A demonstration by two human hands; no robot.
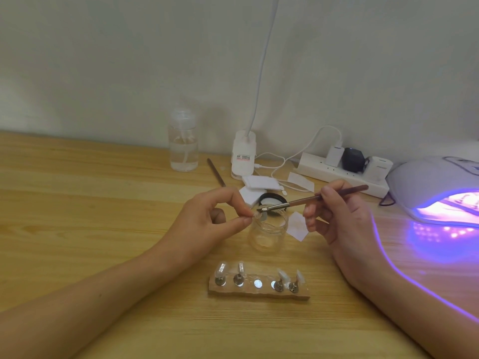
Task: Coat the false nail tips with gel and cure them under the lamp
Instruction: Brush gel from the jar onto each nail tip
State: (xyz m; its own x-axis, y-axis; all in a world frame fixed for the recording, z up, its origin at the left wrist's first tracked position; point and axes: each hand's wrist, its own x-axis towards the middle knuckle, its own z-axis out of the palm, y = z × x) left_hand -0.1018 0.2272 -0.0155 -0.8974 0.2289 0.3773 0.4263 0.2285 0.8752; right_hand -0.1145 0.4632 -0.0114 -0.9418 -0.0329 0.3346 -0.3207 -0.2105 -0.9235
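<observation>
Both our hands meet just above an open jar [268, 234]. Our left hand [204, 218] pinches one small false nail tip [255, 216] between thumb and forefinger, with the other fingers curled loosely behind, so the tip's face turns toward the bristles. Our right hand [344, 224] grips a thin brown brush [293, 202] like a pen. Its metal collar and flat bristles touch the tip, and we judge that we are laying gel on it. Working over the clear glass jar probably keeps drips off the pale, grained wooden table [103, 190].

Nearer to us lies a rough, stone-like tan block [259, 295] set with five round metal discs. Four carry short pegs with glossy, curved tips standing up. The middle disc [257, 283] is bare, and we take it for the place of the tip in hand.

To the right, the domed white curing lamp [425, 182] glows violet, its mouth open and within easy reach for curing. A small paper square [298, 226] lies just right of the jar. Just beyond the jar are a black lid [273, 198] and soft white pads [259, 183].

Farther off lie a second brush [216, 173], a clear bottle [183, 146] part-filled with clear liquid, the clip base [243, 156] of a white desk lamp, and a white power strip [337, 174] against the wall.
</observation>
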